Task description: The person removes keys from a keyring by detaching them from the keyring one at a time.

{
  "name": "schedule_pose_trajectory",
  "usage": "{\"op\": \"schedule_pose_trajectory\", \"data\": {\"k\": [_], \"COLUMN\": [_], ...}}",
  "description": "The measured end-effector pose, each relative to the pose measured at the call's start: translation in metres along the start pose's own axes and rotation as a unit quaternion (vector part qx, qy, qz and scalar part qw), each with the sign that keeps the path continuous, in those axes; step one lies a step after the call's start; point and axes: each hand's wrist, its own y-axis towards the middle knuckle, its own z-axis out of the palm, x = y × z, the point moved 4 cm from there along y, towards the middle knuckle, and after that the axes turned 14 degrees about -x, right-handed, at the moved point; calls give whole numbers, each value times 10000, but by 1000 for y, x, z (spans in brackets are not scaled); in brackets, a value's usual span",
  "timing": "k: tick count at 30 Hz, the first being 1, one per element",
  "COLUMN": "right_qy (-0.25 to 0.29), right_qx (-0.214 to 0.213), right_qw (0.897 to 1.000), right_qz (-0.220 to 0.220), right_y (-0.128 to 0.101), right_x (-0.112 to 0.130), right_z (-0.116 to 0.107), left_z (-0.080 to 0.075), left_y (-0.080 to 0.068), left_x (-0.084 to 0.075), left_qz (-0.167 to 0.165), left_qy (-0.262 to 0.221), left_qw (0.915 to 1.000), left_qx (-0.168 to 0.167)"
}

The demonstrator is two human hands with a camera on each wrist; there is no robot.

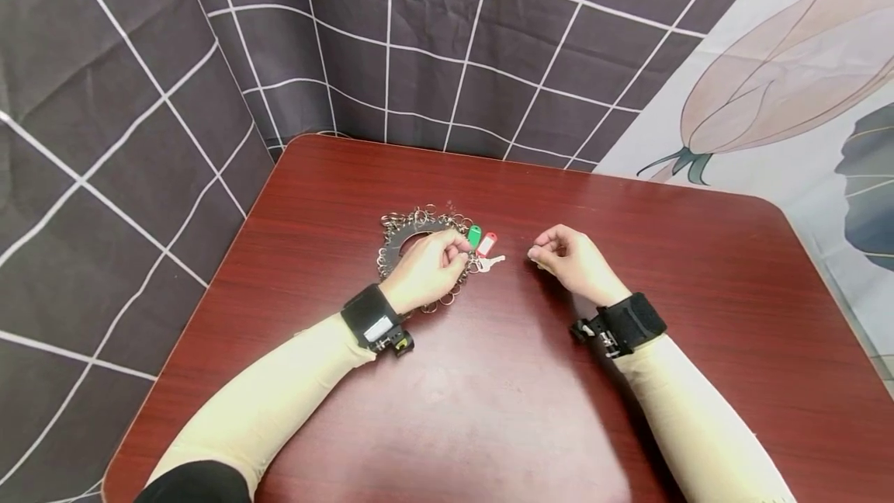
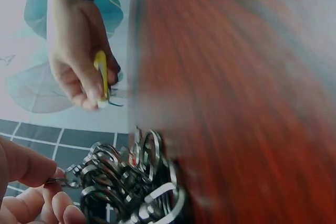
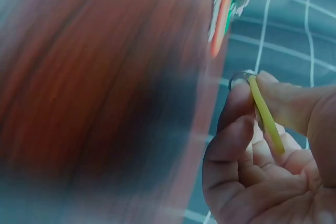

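Now on My Remote Feed, a Double Pinch

From afar, I follow the head camera left to right. Left of a flat grey hoop strung with small metal rings, dark cloth with white grid lines hangs, and continues behind the hoop. On the hoop's near left side, a cream left sleeve reaches across the reddish-brown table, ending at a black wrist band.

The left hand lies over the hoop's right half. My left wrist view shows its thumb and finger pinching a small metal piece just beside the cluster of rings; I cannot tell exactly what the piece is.

At the hoop's right rim, a green tag lies flat on the table, with a red tag bearing a white label just beside it. Nearer me, a silver key points away from the hoop.

Farther right of the hoop, and apart from it, the right hand has its fingers curled. My right wrist view shows thumb and forefinger gripping a yellow tag with a thin metal loop at one end. Another black band and cream sleeve follow. Well beyond the hoop, at far right, hangs pale cloth printed with a large flower.
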Motion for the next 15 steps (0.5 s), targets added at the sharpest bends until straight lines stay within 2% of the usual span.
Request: {"op": "schedule_pose_trajectory", "data": {"k": [7,11,15], "right_qy": [-660,-937,-1060], "right_qx": [51,39,-17], "right_qw": [9978,9955,9943], "right_qz": [75,122,148], "right_y": [-4,-7,-9], "right_x": [-28,-41,-47], "right_z": [-30,-46,-59], "left_z": [-7,-13,-19], "left_y": [-3,-2,-1], "left_x": [4,4,2], "left_qz": [209,235,207], "left_qy": [727,958,1035], "left_qw": [9963,9926,9909], "left_qx": [402,707,837]}}
